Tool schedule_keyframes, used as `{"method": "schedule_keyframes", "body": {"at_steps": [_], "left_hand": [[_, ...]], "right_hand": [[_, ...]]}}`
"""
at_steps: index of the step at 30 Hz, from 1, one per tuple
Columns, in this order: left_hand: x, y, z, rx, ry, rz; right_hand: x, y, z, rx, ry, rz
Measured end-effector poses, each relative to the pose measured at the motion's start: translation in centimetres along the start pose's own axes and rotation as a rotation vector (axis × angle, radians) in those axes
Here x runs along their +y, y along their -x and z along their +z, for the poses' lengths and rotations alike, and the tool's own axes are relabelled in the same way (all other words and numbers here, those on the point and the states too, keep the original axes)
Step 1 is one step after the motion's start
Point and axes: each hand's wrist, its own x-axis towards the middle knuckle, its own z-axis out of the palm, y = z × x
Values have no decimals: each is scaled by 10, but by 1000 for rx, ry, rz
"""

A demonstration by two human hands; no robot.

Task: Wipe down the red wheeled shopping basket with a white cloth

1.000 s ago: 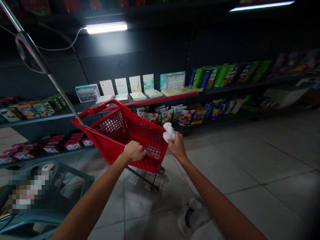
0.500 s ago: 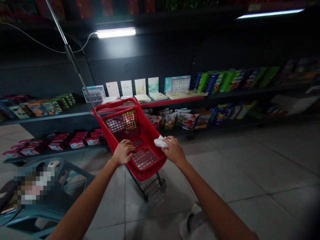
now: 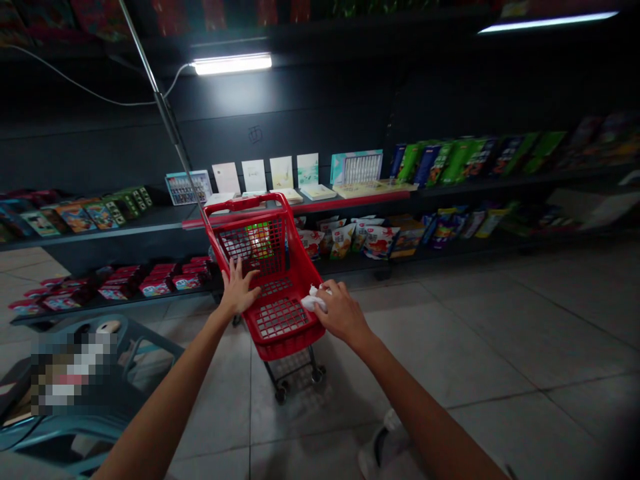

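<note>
A small red shopping cart (image 3: 280,343) stands on the tiled floor in front of me, its basket of red plastic mesh. My left hand (image 3: 240,290) is at the cart's left side, fingers spread over the basket edge and holding nothing. In my right hand (image 3: 343,310) is a crumpled white cloth or tissue (image 3: 315,300), at the right rim near the basket's front corner. My right fingers are closed round it, and part of the white bundle sticks out to the left. A metal pole (image 3: 160,100) rises from the cart's handle end.
Behind the cart runs a dark shelf (image 3: 365,200) with standing books, boxed sets and snack bags (image 3: 380,241). Red boxes (image 3: 155,283) line the lower left shelf. A blue-grey plastic stool (image 3: 130,333) stands at lower left. A lit tube lamp (image 3: 233,64) hangs above.
The cart has turned slightly, its pole and handle shifting right. My left hand has moved up along the left side with fingers spreading. My right hand with the white bundle has moved slightly down.
</note>
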Motion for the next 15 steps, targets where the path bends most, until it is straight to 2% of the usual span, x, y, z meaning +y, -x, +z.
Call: {"method": "schedule_keyframes", "body": {"at_steps": [2, 5, 8, 11, 15], "left_hand": [[7, -5, 5, 48, 1, -162], [11, -8, 10, 118, 41, -337], [7, -11, 10, 121, 184, -479], [-2, -15, 7, 84, 273, -533], [-17, -20, 3, 98, 274, -494]], "right_hand": [[0, 0, -1, -16, -14, -8], [-1, 0, -3, -38, -29, -24], [-5, -1, -2, -54, -32, -31], [-11, -1, -1, -58, -46, -36], [-15, -3, -2, -82, -111, -80]]}}
